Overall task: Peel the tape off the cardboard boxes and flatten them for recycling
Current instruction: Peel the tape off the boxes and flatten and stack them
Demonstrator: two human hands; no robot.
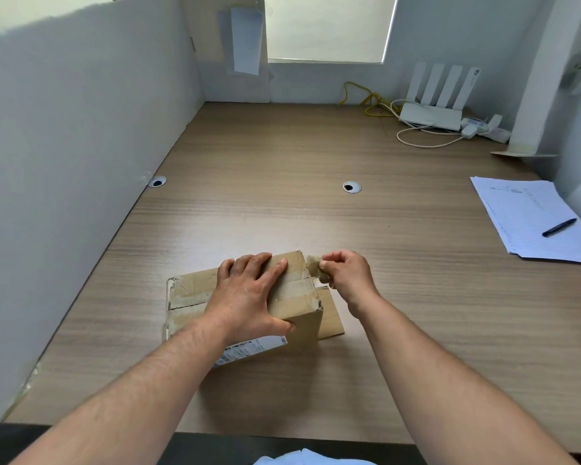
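The left hand (249, 293) presses spread flat on the cardboard box (307, 327), pinning it to the bench (282, 213). Just beside it, the right hand (346, 273) pinches the loose tape (313, 262). Pull low and steady (a jerk would likely tear it).

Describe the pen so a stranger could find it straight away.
Start at the wooden desk and look to its right edge, where a stack of white papers lies. The pen rests slanted on top of those sheets. It is the only slim, dark thing there, black against the white pages.
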